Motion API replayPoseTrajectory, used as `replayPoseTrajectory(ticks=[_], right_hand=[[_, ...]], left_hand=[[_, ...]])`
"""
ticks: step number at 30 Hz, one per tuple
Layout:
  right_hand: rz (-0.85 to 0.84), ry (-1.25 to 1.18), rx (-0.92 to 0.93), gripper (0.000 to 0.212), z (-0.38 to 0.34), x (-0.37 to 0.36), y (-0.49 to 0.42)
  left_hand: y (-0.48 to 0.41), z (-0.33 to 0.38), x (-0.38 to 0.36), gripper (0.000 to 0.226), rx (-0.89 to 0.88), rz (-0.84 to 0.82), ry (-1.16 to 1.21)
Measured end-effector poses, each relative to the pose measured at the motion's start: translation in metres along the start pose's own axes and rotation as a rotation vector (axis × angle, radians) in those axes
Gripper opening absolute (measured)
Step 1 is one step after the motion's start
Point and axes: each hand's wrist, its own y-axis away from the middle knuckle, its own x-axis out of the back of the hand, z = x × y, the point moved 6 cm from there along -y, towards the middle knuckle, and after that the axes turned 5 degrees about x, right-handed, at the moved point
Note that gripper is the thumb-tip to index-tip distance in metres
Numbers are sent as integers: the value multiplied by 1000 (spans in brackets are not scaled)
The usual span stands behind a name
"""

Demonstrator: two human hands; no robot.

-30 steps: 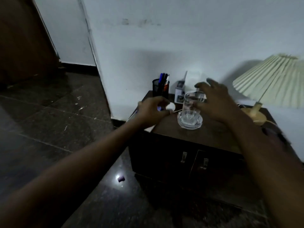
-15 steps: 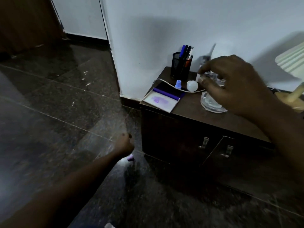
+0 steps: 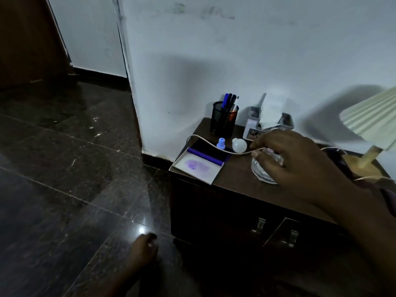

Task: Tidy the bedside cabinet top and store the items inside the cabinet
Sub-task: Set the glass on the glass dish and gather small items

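Gripping the glass on the counter, ready for lifting

Curling the right hand (image 3: 300,166) round the glass (image 3: 275,157), which stands in its dish (image 3: 262,177) on the counter (image 3: 235,181). Lifting straight up and level is probably best, avoiding snagging the white cord (image 3: 214,144) running just beside the thumb and knocking the bulb (image 3: 239,145). Hanging the left hand (image 3: 143,250) low by the floor, fingers curled, hold impossible to tell; freeing it for opening the cabinet doors (image 3: 214,211).

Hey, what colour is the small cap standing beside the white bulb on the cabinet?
The small cap is light blue, clearest in the head view.
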Motion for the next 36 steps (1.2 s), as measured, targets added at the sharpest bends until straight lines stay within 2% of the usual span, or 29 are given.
replayPoseTrajectory(ticks=[2, 4, 5, 7, 10, 12, 16, 18, 20, 21, 23, 25, 26, 27, 29, 32, 34, 36], right_hand=[[7, -28, -33, 15, 1, 1, -2], [16, -71, -62, 16, 2, -1, -5], [29, -92, -79, 17, 3, -1, -7], [38, -181, -161, 22, 5, -2, -14], [-56, -448, -278, 45, 4, -17, -24], [-100, -557, -273, 54, 2, -27, -29], [-8, -517, -285, 26, 19, -22, -32], [-5, -543, -313, 21, 26, -18, -28], [-9, -432, -295, 18, 29, -17, -24], [10, -344, -293, 17, 32, -18, -23], [70, -188, -291, 16, 37, -17, -22], [38, -89, -255, 14, 40, -20, -21], [-26, -74, -232, 13, 41, -25, -20], [-103, -81, -215, 12, 41, -31, -17], [-260, -90, -194, 9, 42, -46, -11], [-399, 14, -120, 6, 44, -62, -1], [-524, 60, -83, 9, 49, -58, 6], [-663, 67, -117, 20, 62, -43, 18]], left_hand=[[28, 50, 38, 7, 108, 77, 375], [41, 107, 79, 12, 69, 186, 634], [48, 142, 97, 16, 39, 167, 740], [57, 212, 118, 24, -64, 25, 872], [78, 309, 106, 30, -129, -318, 930], [86, 349, 83, 27, -59, -467, 900], [85, 382, 46, 24, 180, -641, 843], [81, 388, 36, 18, 186, -687, 827], [81, 396, 28, 19, 131, -702, 792], [81, 400, 27, 23, 84, -668, 767], [62, 410, 35, 28, -113, -415, 557], [36, 424, 48, 26, -354, -46, 66], [26, 429, 48, 29, -417, 32, -187], [16, 431, 41, 33, -443, 31, -392], [4, 431, 26, 29, -481, -34, -616], [10, 436, 17, 20, -584, 5, -604], [27, 440, 26, 20, -642, 45, -438], [53, 439, 33, 16, -689, -19, -266]])
